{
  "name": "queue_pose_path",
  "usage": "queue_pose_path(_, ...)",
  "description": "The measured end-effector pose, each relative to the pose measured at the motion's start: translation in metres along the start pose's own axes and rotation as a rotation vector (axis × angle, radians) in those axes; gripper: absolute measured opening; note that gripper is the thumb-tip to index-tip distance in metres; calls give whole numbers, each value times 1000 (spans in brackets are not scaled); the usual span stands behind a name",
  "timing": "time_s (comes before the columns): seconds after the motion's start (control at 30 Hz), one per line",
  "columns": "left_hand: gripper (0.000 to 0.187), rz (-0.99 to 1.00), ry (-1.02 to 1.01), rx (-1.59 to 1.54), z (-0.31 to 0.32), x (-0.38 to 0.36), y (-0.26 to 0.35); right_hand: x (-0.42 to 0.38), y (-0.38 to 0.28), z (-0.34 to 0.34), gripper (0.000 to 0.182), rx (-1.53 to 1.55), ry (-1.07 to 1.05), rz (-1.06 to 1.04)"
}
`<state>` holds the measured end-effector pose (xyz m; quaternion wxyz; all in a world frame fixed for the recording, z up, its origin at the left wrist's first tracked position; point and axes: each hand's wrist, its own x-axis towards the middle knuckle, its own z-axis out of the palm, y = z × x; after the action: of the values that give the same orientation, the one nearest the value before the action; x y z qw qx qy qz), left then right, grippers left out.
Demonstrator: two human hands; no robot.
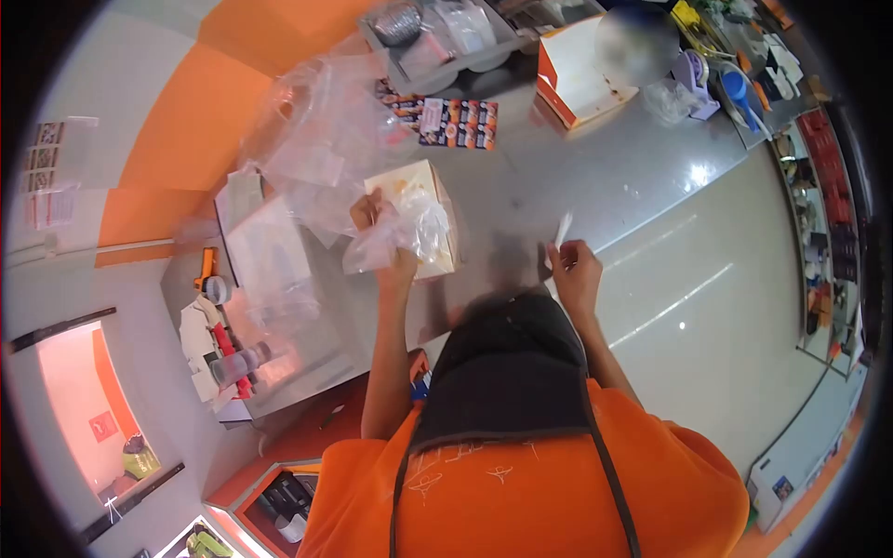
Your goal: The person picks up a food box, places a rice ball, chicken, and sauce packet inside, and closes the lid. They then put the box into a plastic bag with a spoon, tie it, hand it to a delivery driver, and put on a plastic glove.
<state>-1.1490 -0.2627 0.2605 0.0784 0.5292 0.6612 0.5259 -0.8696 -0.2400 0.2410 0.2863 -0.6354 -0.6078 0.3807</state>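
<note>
Black apron (502, 386) and orange shirt (530, 493) lie nearest, at six o'clock. Toward eleven, just off centre, clear film (426, 223) partly covers a white box (409, 189); handling that film seems the present step. There the left hand (398, 265) curls, its clamp hidden by film. At three, the right hand (577, 270) pinches a white strip (564, 226). Next probably calls for a steady box.

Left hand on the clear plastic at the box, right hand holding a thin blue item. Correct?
Not quite: the thin item in the right hand is white, not blue, as the head view shows. The left hand is on the clear plastic at the box, as you say.
</note>
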Motion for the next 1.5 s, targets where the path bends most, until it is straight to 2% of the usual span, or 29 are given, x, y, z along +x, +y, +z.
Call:
queue_pose_path(0.07,17,90,1,19,11,-2,3,9,35,-5,24,-253,-123,58)
queue_pose_path(0.13,17,93,17,12,13,2,5,5,55,9,25,-177,-63,42)
queue_pose_path(0.2,16,71,38,-24,14,2,5,8,49,9,23,-155,-34,8)
queue_pose_path(0.3,16,46,59,-66,13,-1,3,27,43,12,21,-80,91,-211)
queue_pose_path(0.33,16,39,64,-76,13,-2,3,35,40,11,20,-52,22,-157)
queue_pose_path(0.53,14,19,97,-125,12,-4,0,61,49,8,15,-85,-70,-322)
queue_pose_path(0.63,14,-3,107,-161,12,-4,-1,68,20,-5,11,-50,-77,-200)
queue_pose_path(0.77,12,-99,77,-204,9,-4,-2,88,4,-20,9,-123,-115,-364)
queue_pose_path(0.83,11,-30,69,-161,8,-5,-3,105,-9,-34,9,-254,-163,-547)
queue_pose_path(0.87,11,7,63,-136,7,-4,-4,110,-24,-42,8,-254,-177,-562)
queue_pose_path(0.97,14,-212,80,-385,5,3,13,131,-51,-57,7,-395,-285,-669)
queue_pose_path(1.07,23,-128,1,-265,7,1,-2,156,-70,-68,8,-539,-352,-835)
queue_pose_path(1.1,26,-164,6,-317,8,0,-2,160,-78,-71,9,-574,-366,-894)
queue_pose_path(1.17,32,-230,19,-422,8,-1,0,169,-103,-81,13,-534,-397,-845)
queue_pose_path(1.27,33,-207,26,-386,5,0,5,175,-134,-90,20,-499,-388,-844)
queue_pose_path(1.37,30,-309,36,-386,6,-2,3,153,-159,-74,23,-59,-390,-620)
queue_pose_path(1.4,25,-205,22,-252,6,-1,0,143,-160,-62,25,104,-435,-553)
queue_pose_path(1.5,24,-160,50,-196,6,-1,-2,133,-143,-13,28,367,-493,-586)
